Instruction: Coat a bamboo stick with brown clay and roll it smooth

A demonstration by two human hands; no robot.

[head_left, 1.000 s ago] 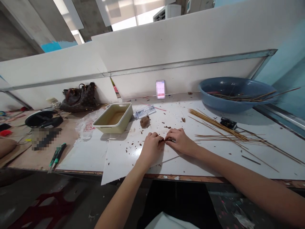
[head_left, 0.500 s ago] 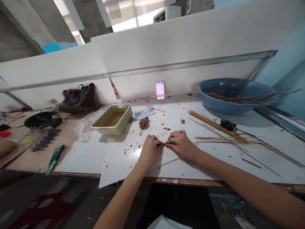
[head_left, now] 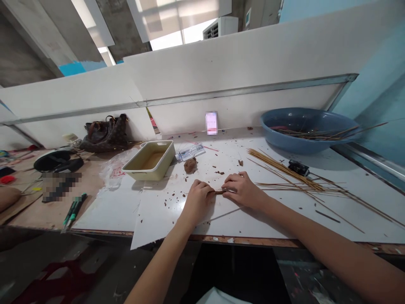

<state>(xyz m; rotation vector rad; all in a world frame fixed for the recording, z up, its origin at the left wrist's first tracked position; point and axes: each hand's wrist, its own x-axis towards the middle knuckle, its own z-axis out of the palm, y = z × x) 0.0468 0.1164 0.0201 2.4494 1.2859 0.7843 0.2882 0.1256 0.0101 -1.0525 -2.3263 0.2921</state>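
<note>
Pinching a little brown stick (head_left: pixel 219 192) dead centre of the frame, left hand (head_left: pixel 198 199) and right hand (head_left: pixel 242 191) both curled tight on its ends. It lies flat on the white sheet (head_left: pixel 164 211), long axis running left-right, equally close to both hands.

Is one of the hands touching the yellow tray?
No, the left hand and right hand both pinch a small brown piece, well apart from the yellow tray.

No legible text or labels
</note>
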